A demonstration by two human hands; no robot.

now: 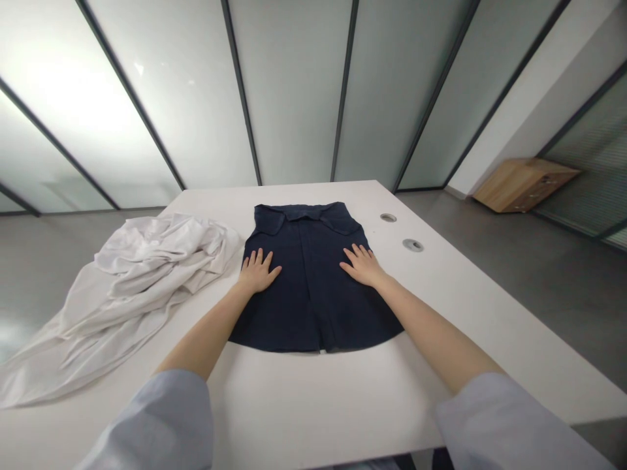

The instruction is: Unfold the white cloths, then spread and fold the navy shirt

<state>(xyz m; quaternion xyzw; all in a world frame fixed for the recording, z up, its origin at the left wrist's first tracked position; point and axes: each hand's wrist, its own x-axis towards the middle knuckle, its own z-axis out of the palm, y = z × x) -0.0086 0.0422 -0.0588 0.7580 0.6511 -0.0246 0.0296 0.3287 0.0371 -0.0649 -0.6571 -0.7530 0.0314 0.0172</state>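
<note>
A dark navy garment (298,294) lies flat on the white table, with a line down its middle and curved flaps or seams near its far edge. Whether it is a skirt or a folded shirt I cannot tell. My left hand (258,271) rests on its left side, palm down, fingers spread. On the right side of the cloth lies my right hand (363,266), also flat with fingers apart. Neither hand grips the fabric. The garment's near hem curves towards me, and a small pale spot shows at its middle.
Left of the garment a crumpled white cloth (157,261) is heaped and trails over the white table (313,398). Two round grommets (413,245) are set in the tabletop at right. Beyond stand frosted glass panels (294,91) and a wooden cabinet (519,183) on the floor.
</note>
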